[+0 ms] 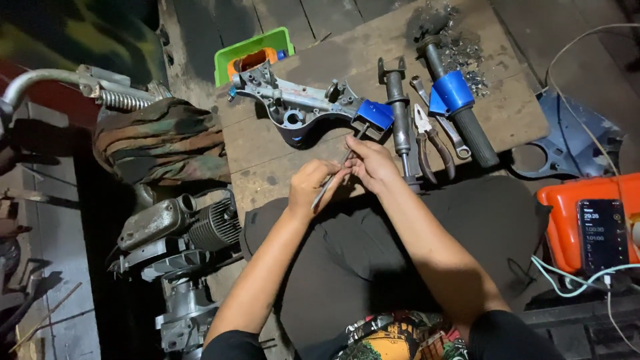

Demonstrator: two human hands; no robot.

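Head camera looks down at a wooden board (pixel 267 143). Both hands meet at its near edge: left hand (pixel 312 187) and right hand (pixel 371 163) pinch a thin metal rod (pixel 337 175), its tip at the grey handlebar housing (pixel 300 107), seemingly mid-fitting. Pliers (pixel 427 137) lie just right. Behind the housing, a green tray (pixel 253 50) holds an orange part.

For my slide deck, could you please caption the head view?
Both hands, left hand and right hand, hold a thin metal rod near a blue-capped handlebar housing.
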